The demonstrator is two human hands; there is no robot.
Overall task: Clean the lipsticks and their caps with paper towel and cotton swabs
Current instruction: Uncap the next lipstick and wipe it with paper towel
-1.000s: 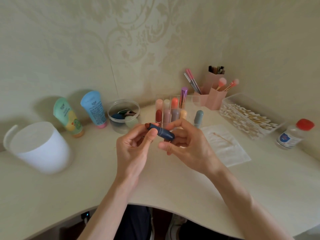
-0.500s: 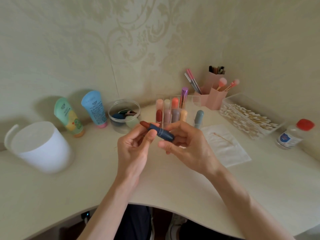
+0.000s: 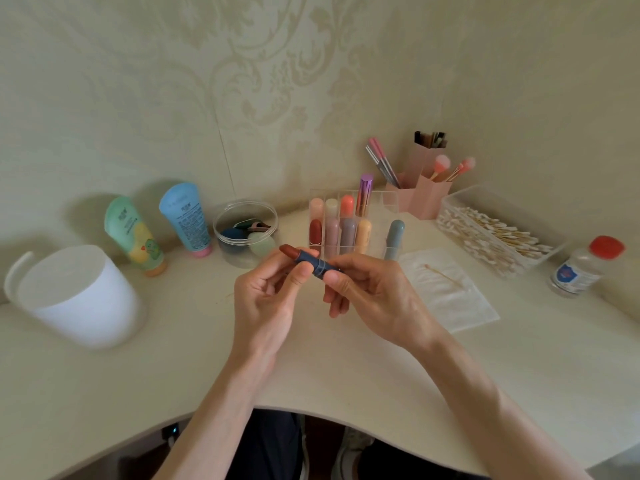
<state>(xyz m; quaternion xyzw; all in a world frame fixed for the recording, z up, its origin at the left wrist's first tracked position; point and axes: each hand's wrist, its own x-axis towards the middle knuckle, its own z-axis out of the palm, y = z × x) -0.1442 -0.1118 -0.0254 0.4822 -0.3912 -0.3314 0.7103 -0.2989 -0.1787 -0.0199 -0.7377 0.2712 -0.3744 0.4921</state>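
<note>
Behind right fingers (image 3: 337, 283), lipstick (image 3: 311, 262) base hidden.

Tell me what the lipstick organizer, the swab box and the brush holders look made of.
Lipstick organizer: likely clear glossy acrylic; lipsticks show through its walls.
Swab box: translucent plastic, slightly frosted; swabs look hazy behind it.
Brush holders: opaque pink plastic, matte, with crisp molded edges, probably.

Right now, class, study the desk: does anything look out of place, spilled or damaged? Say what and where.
Nothing is spilled or broken. One cotton swab lies loose on the paper towel, apart from the swab box. The lipstick being held is uncapped; a matching blue-grey cap stands by the organizer.
</note>
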